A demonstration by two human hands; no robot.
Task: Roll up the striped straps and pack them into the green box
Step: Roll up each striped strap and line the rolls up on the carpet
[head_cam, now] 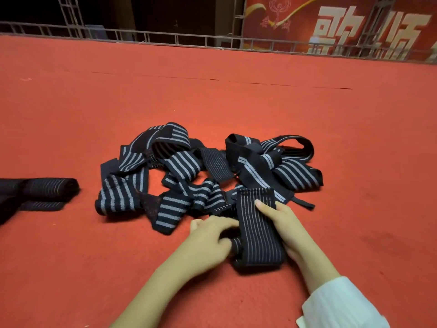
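Observation:
A tangled pile of black straps with grey stripes (189, 171) lies on the red carpet. In front of it, one thin-striped strap (256, 223) stretches from the pile toward me, its near end partly rolled. My left hand (210, 242) grips the rolled near end with curled fingers. Along the strap's right edge lies my right hand (286, 223), thumb on top of the fabric and fingers behind it. A rolled strap (52, 188) rests at the far left. No green box is in view.
Red carpet (236, 102) covers the whole floor around the pile. A metal truss railing (212, 41) runs along the far edge, with a red banner (343, 24) behind it at the right. Dark fabric (9, 204) reaches in at the left edge.

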